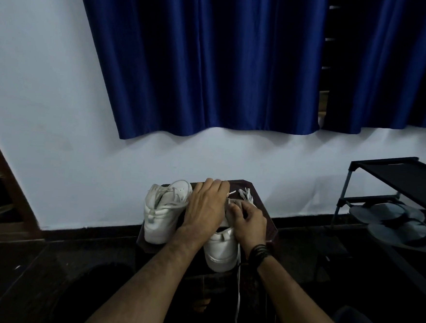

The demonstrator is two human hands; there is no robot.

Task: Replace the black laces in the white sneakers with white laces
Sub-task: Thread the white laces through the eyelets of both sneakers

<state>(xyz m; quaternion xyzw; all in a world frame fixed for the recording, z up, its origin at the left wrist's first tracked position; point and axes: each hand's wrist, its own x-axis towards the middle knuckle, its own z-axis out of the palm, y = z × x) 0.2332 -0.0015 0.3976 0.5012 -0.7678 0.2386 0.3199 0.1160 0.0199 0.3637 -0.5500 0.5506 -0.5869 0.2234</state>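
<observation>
A white lace dangles off the dark surface from the near sneaker, where the right hand pinches lace and the left hand presses, grip unclear. The second sneaker sits just left. A tug could topple the overhanging shoe.

The room was dim. A pale wall filled the left of the frame, deep blue curtains hung across the top, the floor lay dark below, and a black shoe rack holding sandals stood at right.
</observation>
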